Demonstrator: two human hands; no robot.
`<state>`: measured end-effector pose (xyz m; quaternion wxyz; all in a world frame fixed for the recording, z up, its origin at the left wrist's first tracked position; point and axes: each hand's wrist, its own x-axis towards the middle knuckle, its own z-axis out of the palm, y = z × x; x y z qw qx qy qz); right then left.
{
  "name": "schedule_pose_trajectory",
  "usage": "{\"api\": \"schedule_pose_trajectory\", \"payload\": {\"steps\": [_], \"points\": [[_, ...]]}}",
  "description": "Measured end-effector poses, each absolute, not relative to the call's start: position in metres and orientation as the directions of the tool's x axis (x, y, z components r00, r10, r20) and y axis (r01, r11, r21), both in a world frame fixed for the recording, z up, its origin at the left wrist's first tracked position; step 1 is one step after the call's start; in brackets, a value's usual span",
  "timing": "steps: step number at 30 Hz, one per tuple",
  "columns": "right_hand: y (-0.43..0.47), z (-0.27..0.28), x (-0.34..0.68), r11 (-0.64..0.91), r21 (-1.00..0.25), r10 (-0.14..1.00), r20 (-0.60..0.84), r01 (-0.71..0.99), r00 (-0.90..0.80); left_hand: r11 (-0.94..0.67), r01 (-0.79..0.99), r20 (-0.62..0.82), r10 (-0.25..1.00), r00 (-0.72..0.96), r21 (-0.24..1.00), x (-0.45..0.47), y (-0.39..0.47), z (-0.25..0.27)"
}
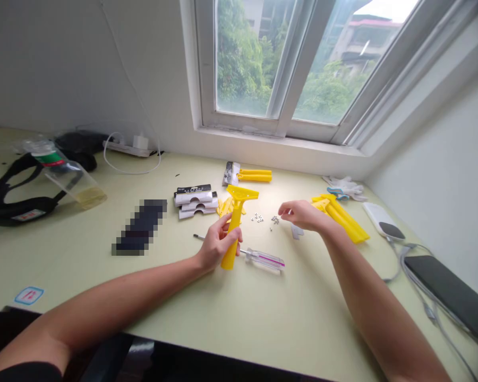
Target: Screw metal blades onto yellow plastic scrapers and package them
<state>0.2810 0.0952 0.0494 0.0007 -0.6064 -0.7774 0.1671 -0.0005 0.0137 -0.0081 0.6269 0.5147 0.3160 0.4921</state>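
Observation:
My left hand (220, 243) is wrapped round the handle of a yellow scraper (236, 223), holding it upright with its wide head at the top. Over the table to the right, my right hand (300, 214) has its fingertips drawn together; whatever may be between them is too small to make out. Just left of those fingertips lies a small pile of screws (275, 219), and beside it are several nuts (258, 217). Behind my left hand a screwdriver (265, 259) with a clear handle lies on the table. Small yellow plastic pieces (224, 206) are partly hidden behind the scraper.
More yellow scraper handles (346, 218) lie at the right, near white gloves (346, 187). Stacked black-and-white packages (195, 200) and packaged yellow handles (255, 175) sit at the back. A bottle (69, 178) leans at left. A power bank (383, 221) and cables are at right.

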Motion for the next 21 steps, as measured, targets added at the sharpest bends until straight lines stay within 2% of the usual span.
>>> {"api": "schedule_pose_trajectory", "payload": {"steps": [4,8,15,21], "points": [[0.096,0.045,0.294,0.131,-0.184,0.938,-0.296,0.974,-0.182,-0.028,-0.297,0.130,0.935,0.330,0.954,0.001,0.009,-0.003],[0.094,0.040,0.307,0.112,-0.177,0.931,-0.324,0.978,-0.165,-0.012,-0.281,0.117,0.925,0.361,0.960,0.001,0.004,-0.003],[0.097,0.041,0.317,0.049,-0.171,0.936,-0.336,0.984,-0.105,-0.053,-0.287,0.168,0.904,0.393,0.957,0.001,0.004,-0.009],[0.102,0.037,0.313,-0.098,-0.144,0.947,-0.318,0.985,0.048,-0.048,-0.277,0.160,0.904,0.396,0.960,0.002,0.002,-0.010]]}}
